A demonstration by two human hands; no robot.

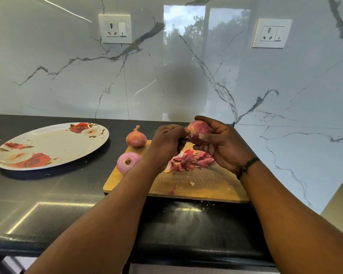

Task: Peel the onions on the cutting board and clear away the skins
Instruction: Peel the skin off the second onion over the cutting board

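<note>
My right hand [220, 143] grips a red onion [197, 129] in the air above the wooden cutting board [206, 184]. My left hand [166, 143] pinches the papery skin at the onion's left end. A pile of red skins [190, 160] lies on the board under my hands, with a few small scraps nearer the front edge. A peeled, pale purple onion [128, 162] rests at the board's left edge. An unpeeled onion [136, 138] sits at the board's back left corner.
A large white plate with red roses [50, 147] stands on the black counter [48, 194] to the left of the board. The marble wall with two sockets rises right behind. The counter's front edge runs below my forearms.
</note>
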